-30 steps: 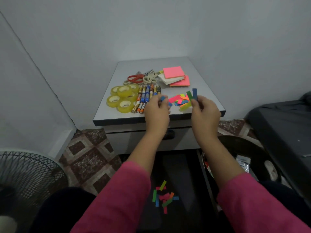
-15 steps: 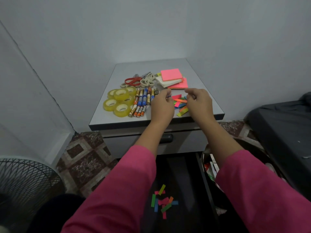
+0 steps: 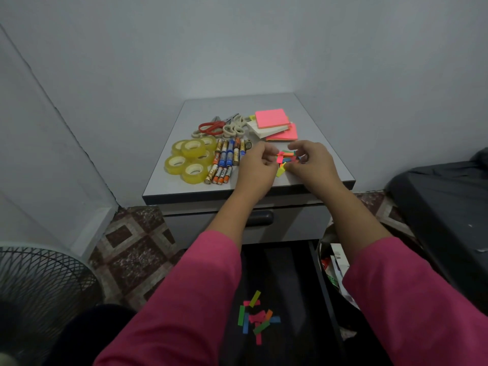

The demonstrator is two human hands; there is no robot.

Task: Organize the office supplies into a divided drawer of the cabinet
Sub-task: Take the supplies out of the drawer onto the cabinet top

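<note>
Gathering the paper strips [image 3: 285,157] at centre frame on the counter [image 3: 327,159], left hand [image 3: 255,167] and right hand [image 3: 311,165] both pinching at the pile (grip curled). Risking loose strips slipping, missing the drawer [image 3: 290,260] at lower centre.

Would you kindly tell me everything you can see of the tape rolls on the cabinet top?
The tape rolls are five or so clear, yellowish rolls with pale cores, glossy like plastic. They lie flat in a tight cluster, one partly stacked on others, at the front left of the cabinet top. The batteries lie right beside them, and the scissors behind. Neither hand touches them.
</note>
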